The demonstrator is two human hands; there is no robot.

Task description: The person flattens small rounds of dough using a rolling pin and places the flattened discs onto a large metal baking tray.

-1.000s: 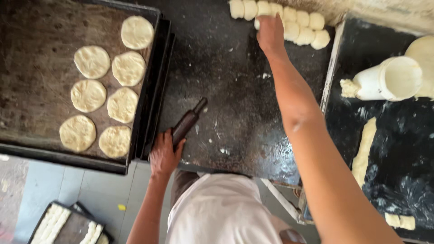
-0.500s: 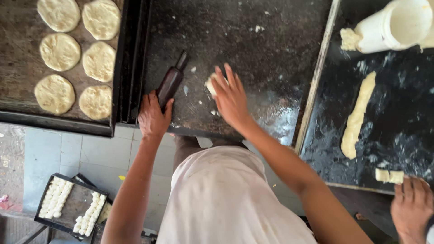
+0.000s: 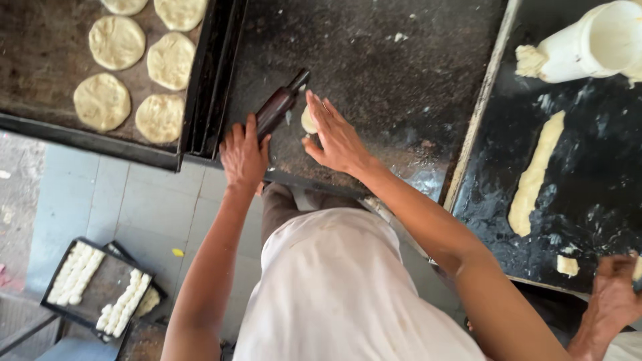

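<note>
My left hand [image 3: 244, 155] grips the near end of a dark wooden rolling pin [image 3: 279, 107] lying on the dark floured worktop [image 3: 374, 73]. My right hand [image 3: 336, 136] lies flat with fingers spread, pressing on a small pale dough piece [image 3: 307, 120] right beside the pin. Only the edge of the dough shows past my fingers.
A black tray [image 3: 40, 63] at the left holds several flattened dough rounds [image 3: 102, 101]. On the right black surface lie a long dough strip [image 3: 533, 177], a white tub [image 3: 588, 43] and another person's hand [image 3: 612, 301]. Trays of dough pieces [image 3: 100, 287] sit on the floor.
My right hand came back from the row of dough pieces at the far edge with one piece and now presses it down beside the pin. The view shifted nearer.
</note>
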